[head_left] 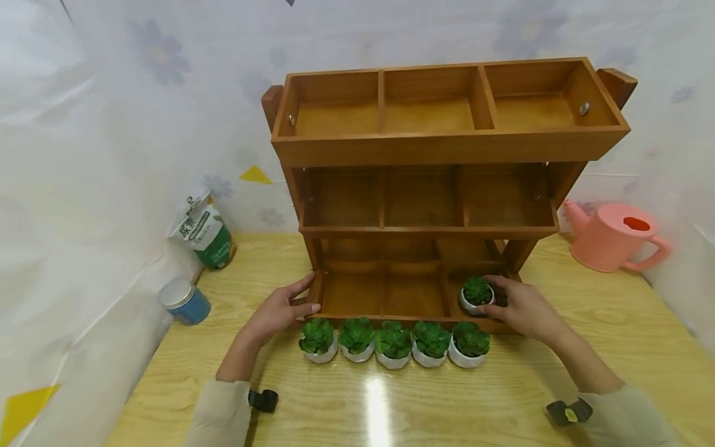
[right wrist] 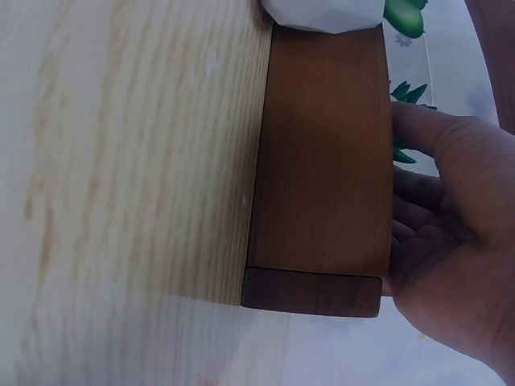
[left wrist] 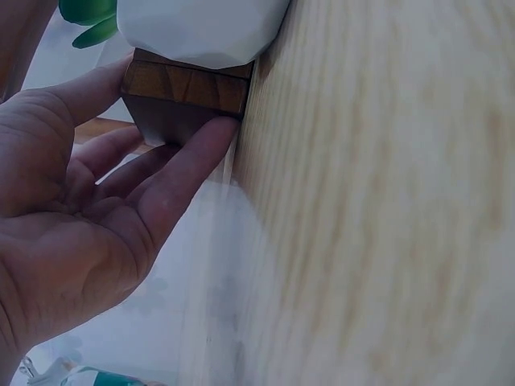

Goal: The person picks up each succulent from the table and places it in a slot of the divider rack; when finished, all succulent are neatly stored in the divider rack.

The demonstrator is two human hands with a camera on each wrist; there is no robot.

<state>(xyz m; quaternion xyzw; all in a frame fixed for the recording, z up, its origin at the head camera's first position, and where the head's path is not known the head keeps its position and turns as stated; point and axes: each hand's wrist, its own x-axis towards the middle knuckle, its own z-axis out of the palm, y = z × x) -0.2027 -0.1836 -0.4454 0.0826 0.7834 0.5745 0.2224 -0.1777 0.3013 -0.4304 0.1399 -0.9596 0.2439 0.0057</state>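
A brown wooden three-tier shelf (head_left: 447, 149), each tier divided into compartments, stands on the table. My left hand (head_left: 279, 310) grips the front left corner of its bottom tier; in the left wrist view the thumb and fingers span the wooden end (left wrist: 185, 88). My right hand (head_left: 525, 307) holds a small potted succulent (head_left: 476, 292), green in a white faceted pot, inside the bottom right compartment. The right wrist view has the tier's front board (right wrist: 322, 161) hiding the pot and fingertips. Several similar succulents (head_left: 393, 341) stand in a row before the bottom tier.
A pink watering can (head_left: 614, 239) sits right of the shelf. To the left are a green and white pouch (head_left: 209, 236) with a clip and a blue jar (head_left: 187, 303) with a silvery lid. The light wooden table (head_left: 318, 410) extends in front, bordered by patterned sheeting.
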